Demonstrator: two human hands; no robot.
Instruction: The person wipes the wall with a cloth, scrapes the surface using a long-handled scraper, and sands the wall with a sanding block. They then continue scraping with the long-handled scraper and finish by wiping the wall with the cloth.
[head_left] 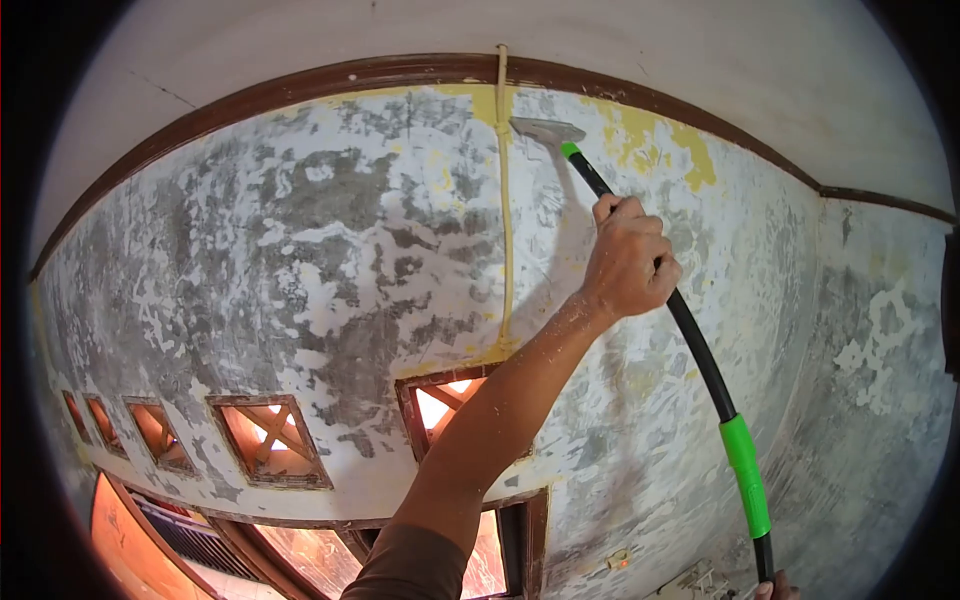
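Observation:
My left hand [632, 258] is wrapped round the black upper pole of a long-handled scraper [703, 350]. At the bottom edge, my right hand [778, 589] shows only in part, closed round the pole's lower end below a green sleeve [745, 475]. The scraper's flat grey blade [547, 130] lies at the upper wall, close beside a yellowish vertical conduit [506, 230]; whether it presses on the wall is hard to tell. Around it, the wall [330, 200] is patchy white and grey, with yellow paint remnants [690, 150] to the blade's right.
A brown trim [400, 72] runs between wall and ceiling [330, 35]. Below are wood-framed vent openings [268, 440], one partly behind my left forearm. Lower down are a window frame [530, 540] and a wall socket [619, 559]. A second wall [880, 380] meets this one at right.

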